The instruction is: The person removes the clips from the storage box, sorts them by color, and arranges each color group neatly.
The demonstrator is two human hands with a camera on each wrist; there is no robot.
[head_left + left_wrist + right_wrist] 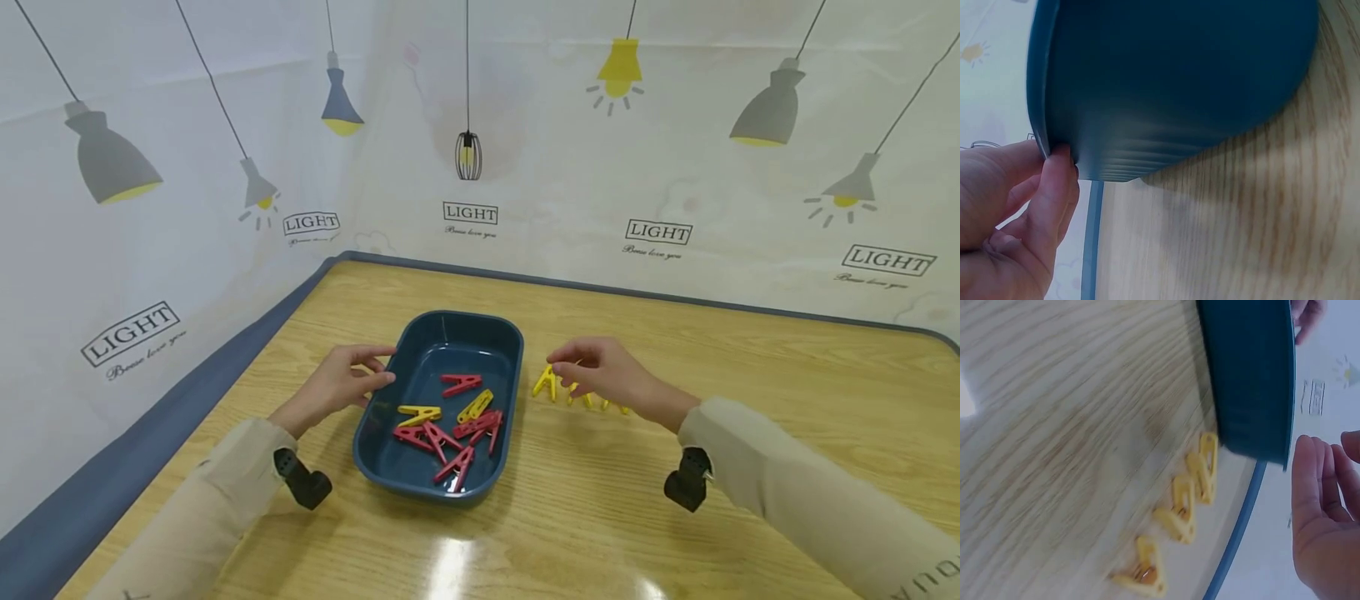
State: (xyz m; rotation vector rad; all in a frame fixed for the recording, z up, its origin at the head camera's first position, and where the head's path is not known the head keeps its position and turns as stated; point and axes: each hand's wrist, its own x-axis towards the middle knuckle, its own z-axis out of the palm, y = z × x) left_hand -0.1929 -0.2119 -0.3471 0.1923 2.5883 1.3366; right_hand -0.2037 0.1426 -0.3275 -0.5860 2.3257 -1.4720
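Note:
At the far left rim of a dark blue plastic basin (468, 493), my left hand (345, 379) pinches the edge between thumb and fingers, as the left wrist view shows. Inside lie several red clothespins (461, 383) and two yellow clothespins (420, 414). My right hand (600, 371) hovers right of the basin, fingers loosely bent and holding nothing. Below it, a row of three yellow clothespins stands on the table; the leftmost yellow clothespin (545, 383) shows best in the head view, and the right wrist view shows a yellow clothespin (1144, 573) at the row's other end.
A wooden table (585, 508) bears everything, with a dark blue border (600, 292) along its back. Behind it hangs a pale curtain (540, 167) printed with lamps. A black wrist camera (303, 481) sits on the left sleeve, another black wrist camera (688, 481) on the right.

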